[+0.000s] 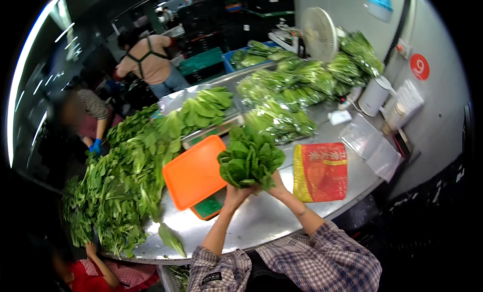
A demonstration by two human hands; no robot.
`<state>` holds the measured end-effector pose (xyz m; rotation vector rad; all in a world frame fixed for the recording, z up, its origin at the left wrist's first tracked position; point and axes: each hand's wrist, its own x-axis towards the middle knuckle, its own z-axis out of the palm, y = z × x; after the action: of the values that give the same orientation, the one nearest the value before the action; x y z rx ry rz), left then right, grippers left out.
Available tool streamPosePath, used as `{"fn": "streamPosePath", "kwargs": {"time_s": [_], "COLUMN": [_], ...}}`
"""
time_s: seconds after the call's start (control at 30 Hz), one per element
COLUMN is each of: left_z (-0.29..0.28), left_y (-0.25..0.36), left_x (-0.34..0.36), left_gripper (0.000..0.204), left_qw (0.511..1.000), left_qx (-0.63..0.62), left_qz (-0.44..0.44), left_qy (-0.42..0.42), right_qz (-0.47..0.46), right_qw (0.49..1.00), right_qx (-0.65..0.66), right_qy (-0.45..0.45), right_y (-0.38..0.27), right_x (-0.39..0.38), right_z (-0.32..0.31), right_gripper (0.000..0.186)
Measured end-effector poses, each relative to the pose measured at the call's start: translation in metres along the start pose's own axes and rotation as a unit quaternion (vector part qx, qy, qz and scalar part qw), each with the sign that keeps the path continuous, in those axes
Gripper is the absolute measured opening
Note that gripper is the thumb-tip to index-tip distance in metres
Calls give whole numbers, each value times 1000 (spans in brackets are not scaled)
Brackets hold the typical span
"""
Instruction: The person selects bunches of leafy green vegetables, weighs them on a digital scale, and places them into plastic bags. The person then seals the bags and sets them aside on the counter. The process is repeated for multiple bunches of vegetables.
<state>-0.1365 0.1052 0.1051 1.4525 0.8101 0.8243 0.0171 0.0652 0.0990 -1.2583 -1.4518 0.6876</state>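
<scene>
Both my hands hold one bunch of leafy greens (pixel 250 158) upright above the steel table (pixel 266 221). My left hand (pixel 235 195) grips the stems from below on the left. My right hand (pixel 277 187) grips the stems on the right side. Just left of the bunch lies an orange tray (pixel 193 173) resting on a scale with a green panel (pixel 209 206). A red and yellow printed bag (pixel 320 171) lies flat to the right of my hands.
A long heap of loose greens (pixel 121 181) covers the table's left side. Bagged greens (pixel 282 98) pile up at the back, near a white fan (pixel 319 34) and clear bags (pixel 372 146). Other people work at the left and far back; another person's hand (pixel 91 250) rests at the lower left edge.
</scene>
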Motion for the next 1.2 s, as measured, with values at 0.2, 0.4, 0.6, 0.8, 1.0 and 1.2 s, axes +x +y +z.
{"fn": "streamPosePath", "kwargs": {"time_s": [0.2, 0.4, 0.6, 0.8, 1.0, 1.2], "left_z": [202, 249, 245, 245, 252, 252], "left_y": [-42, -124, -68, -61, -100, -94], "left_x": [16, 50, 38, 21, 23, 39], "left_gripper": [72, 106, 98, 85, 78, 66], "left_qw": [990, 961, 978, 964, 988, 987], "left_qx": [-89, 232, 135, -105, -29, 42], "left_qz": [-2, 5, -141, -242, -139, -152], "left_qy": [-114, -151, -67, 20, 59, 1], "right_qz": [182, 335, 348, 327, 325, 302], "right_qw": [964, 930, 931, 936, 918, 919], "right_qx": [15, -90, 14, 4, 142, 186], "right_qy": [194, 122, 114, 135, 177, 171], "right_y": [26, 133, 148, 154, 163, 149], "right_x": [-103, -141, -138, -139, -138, -134], "right_z": [-155, -190, -196, -194, -199, -207], "right_gripper": [80, 80, 95, 76, 78, 60]}}
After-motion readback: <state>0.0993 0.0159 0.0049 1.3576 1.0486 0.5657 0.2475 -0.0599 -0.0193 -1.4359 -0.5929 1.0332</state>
